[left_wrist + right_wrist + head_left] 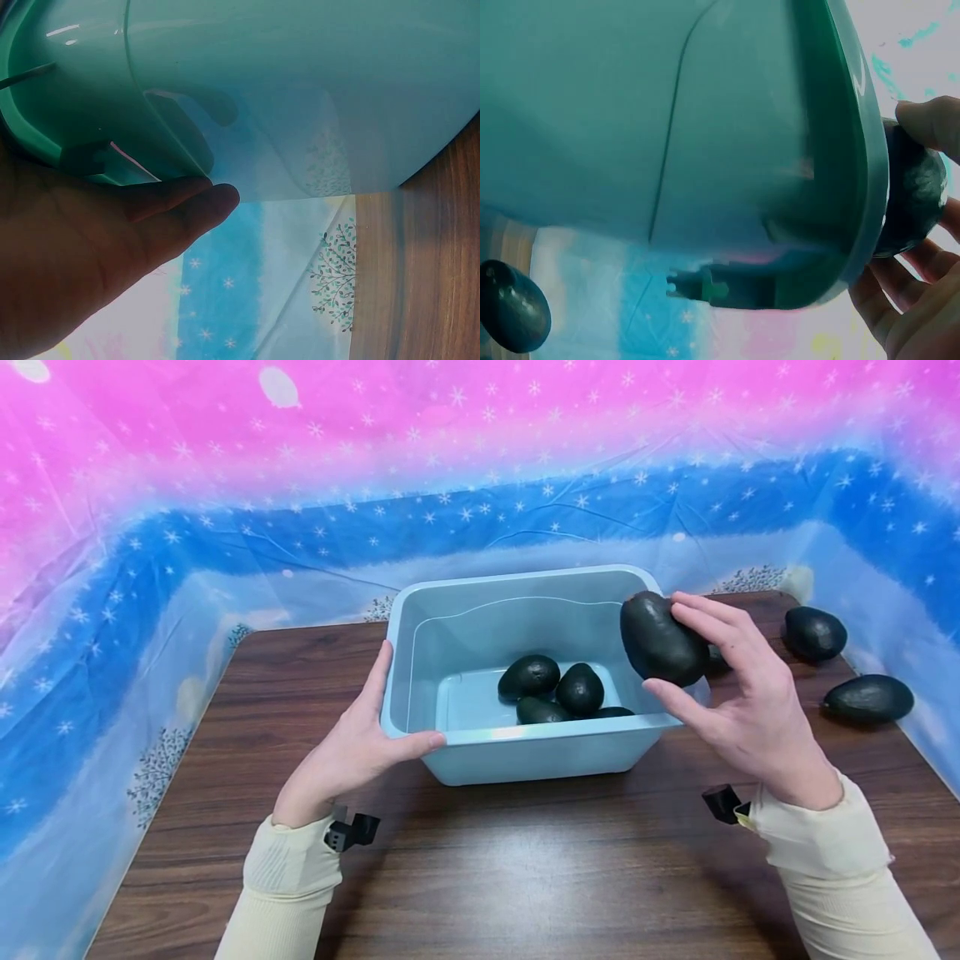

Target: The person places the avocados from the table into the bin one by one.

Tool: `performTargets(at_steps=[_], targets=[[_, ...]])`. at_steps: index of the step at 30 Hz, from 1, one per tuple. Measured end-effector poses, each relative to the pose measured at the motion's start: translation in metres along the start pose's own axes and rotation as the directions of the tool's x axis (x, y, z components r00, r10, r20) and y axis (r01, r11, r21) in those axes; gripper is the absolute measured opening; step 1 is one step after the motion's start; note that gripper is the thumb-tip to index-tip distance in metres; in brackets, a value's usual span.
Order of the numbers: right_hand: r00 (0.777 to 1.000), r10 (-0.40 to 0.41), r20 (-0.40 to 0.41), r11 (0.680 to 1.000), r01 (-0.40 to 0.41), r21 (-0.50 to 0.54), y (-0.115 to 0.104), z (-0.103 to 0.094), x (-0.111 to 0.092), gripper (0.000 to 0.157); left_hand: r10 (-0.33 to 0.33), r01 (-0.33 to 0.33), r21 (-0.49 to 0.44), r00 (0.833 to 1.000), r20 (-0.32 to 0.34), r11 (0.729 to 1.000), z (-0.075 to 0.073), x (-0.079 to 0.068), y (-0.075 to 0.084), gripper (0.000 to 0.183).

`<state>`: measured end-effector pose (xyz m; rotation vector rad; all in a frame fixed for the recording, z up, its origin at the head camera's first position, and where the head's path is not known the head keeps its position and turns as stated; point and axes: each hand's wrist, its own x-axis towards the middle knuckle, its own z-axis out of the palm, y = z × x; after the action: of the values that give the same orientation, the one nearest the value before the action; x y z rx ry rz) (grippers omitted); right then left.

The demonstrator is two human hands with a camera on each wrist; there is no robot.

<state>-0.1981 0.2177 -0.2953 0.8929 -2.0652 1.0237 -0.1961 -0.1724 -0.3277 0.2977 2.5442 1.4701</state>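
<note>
1. The worktop (525, 885) is dark brown with a wood-like finish; its grain runs left to right, and a pale sheen lies across its near middle.
2. A light blue-green, rectangular plastic bin (540, 760) stands at the worktop's far middle, opening upward, its long sides running left to right.
3. A dark, egg-shaped avocado (815, 633) lies well right of the bin, close to the worktop's far right corner.
4. A second dark, elongated avocado (868, 698) lies on its side, nearer and farther right, by the right edge.
5. Just right of the bin shows a dark, rounded thing (719, 662), mostly hidden.
</note>
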Motion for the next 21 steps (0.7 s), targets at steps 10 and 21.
performTargets(at_steps=[10, 21], targets=[[0.998, -0.028, 0.048, 0.999, 0.03, -0.027, -0.002, 0.004, 0.001, 0.067, 0.0, 0.0, 0.008, 1.0, 0.003, 1.0, 0.0, 0.0, 0.001, 0.116], [1.0, 0.019, -0.013, 0.996, -0.02, -0.083, -0.003, -0.014, 0.002, 0.059, -0.001, 0.001, 0.005, 1.0, 0.004, 1.0, 0.0, 0.001, 0.001, 0.116]])
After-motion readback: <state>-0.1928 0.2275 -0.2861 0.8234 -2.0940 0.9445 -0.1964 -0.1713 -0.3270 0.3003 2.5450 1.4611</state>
